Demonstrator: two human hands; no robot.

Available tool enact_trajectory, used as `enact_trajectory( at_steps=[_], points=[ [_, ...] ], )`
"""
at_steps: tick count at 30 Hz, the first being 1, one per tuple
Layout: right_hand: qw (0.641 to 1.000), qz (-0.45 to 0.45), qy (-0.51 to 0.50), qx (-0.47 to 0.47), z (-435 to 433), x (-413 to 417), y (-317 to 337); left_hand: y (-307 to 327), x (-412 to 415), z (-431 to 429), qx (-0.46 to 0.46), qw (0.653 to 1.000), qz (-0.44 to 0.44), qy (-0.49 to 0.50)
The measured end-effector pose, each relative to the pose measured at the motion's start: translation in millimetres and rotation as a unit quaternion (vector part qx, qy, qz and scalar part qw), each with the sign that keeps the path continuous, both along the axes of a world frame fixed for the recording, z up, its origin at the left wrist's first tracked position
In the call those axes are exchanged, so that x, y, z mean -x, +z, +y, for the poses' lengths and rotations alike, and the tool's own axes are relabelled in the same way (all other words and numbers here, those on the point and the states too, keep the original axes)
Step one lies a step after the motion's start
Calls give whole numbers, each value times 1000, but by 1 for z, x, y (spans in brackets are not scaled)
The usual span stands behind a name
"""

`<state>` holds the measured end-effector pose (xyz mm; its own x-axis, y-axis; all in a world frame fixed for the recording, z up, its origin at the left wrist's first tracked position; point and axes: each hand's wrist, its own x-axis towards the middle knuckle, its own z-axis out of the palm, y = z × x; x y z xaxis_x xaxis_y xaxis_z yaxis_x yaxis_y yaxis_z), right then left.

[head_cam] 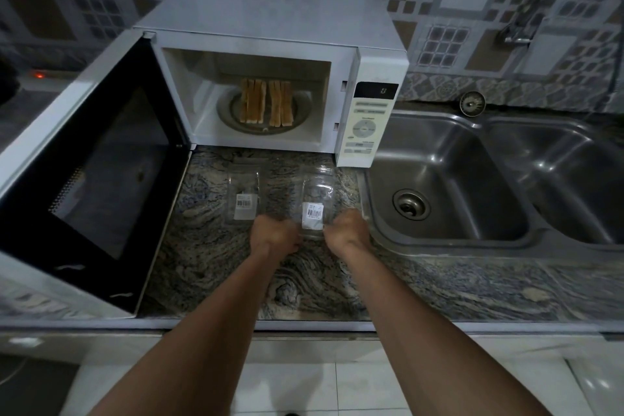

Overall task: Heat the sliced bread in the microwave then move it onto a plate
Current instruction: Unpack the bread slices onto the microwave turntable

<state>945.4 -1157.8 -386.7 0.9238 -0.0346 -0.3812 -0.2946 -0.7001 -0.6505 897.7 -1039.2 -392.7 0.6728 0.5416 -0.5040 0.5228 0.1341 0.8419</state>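
Carefully, I'm gripping the near edge of the clear packet (315, 199) with my left hand (275, 235) and right hand (347, 230), both curled onto the plastic, aiming for an even pull, while the sliced bread (266, 105) is sitting on the turntable (304, 116) in the open microwave (270, 30).

Microwave (270, 44) cavity mouth is left unblocked: door (84, 179) is swung fully out to the left, walling off the counter's (304, 280) left edge. Cavity floor is taken up by the bread slices (266, 106) on the turntable (224, 108); thin margins are left at both sides. Counter strip before the cavity is occupied by the left clear pack (243, 196) and right clear pack (315, 203), a narrow gap being kept between them. Near counter edge is left bare. Right edge is bounded by the sink (456, 162).
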Motion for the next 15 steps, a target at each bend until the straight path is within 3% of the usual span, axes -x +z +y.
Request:
enact_trajectory(
  at_steps=[9, 12, 15],
  points=[
    [1000, 8, -6, 1, 0, -2, -1, -8, -2, 1, 65, 998, 8, 7],
    [1000, 12, 4, 17, -1, 0, 2, -11, -3, 2, 31, 999, 22, -13],
    [1000, 15, 13, 22, -3, 1, 5, -15, -3, 4, -60, 997, 27, -36]
  ],
)
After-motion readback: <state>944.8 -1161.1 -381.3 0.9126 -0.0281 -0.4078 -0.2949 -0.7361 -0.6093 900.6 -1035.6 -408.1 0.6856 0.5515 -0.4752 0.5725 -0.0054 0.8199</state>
